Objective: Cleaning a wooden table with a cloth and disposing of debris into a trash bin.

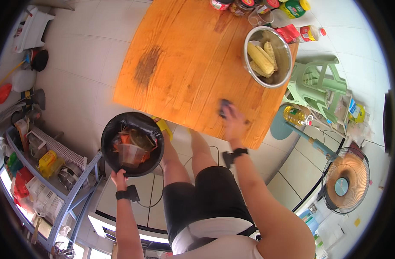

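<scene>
My left hand (119,177) grips the rim of a round bin (107,155) lined with a black plastic bag. Inside the bin lie a clear plastic cup (131,154) and mixed rubbish. My right hand (233,121), blurred, is over the near right part of the wooden table (184,74), with its fingers on a small dark object (224,107) that I cannot make out. Beyond that hand, a steel bowl (286,69) holding several corn cobs (262,60) stands at the table's right edge. A dark worn patch (148,66) marks the left of the tabletop.
Jars (241,7) and bottles crowd the far right corner. Green plastic stools (314,82), an oil bottle (294,115) and a standing fan (344,181) are at the right. A metal shelf rack (60,210) with packed goods is at the lower left.
</scene>
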`<state>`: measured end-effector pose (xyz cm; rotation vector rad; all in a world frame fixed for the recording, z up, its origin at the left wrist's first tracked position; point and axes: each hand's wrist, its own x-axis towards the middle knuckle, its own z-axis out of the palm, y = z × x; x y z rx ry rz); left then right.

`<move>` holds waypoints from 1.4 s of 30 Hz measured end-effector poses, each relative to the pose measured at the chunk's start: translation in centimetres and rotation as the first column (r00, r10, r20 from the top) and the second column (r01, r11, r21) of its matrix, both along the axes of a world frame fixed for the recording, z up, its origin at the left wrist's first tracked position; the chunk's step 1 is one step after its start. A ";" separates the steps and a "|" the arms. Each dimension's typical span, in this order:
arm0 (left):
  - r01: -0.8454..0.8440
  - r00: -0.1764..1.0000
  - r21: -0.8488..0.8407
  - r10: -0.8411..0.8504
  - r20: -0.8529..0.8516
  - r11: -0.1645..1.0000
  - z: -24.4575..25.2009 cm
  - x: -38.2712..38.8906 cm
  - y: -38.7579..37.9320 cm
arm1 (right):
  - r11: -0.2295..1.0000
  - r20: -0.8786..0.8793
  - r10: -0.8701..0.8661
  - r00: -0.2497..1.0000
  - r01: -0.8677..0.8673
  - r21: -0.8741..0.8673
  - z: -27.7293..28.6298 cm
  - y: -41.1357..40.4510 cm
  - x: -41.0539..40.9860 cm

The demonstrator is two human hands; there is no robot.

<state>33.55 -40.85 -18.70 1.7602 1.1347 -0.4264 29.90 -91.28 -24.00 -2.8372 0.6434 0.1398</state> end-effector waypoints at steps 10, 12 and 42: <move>0.280 0.958 -0.016 -0.281 -0.053 0.960 -3.8 6.6 -0.6 | 0.863 0.410 -0.493 0.767 0.489 0.122 -4.2 4.3 3.6; 0.308 0.950 -0.022 -0.309 -0.047 0.951 -3.6 7.3 -0.1 | 0.890 0.399 -0.438 0.805 0.326 0.318 -3.5 12.2 9.3; 0.369 0.929 -0.027 -0.368 0.029 0.929 -6.6 11.5 2.8 | 0.847 0.294 -0.520 0.802 0.528 0.059 -4.8 13.8 11.6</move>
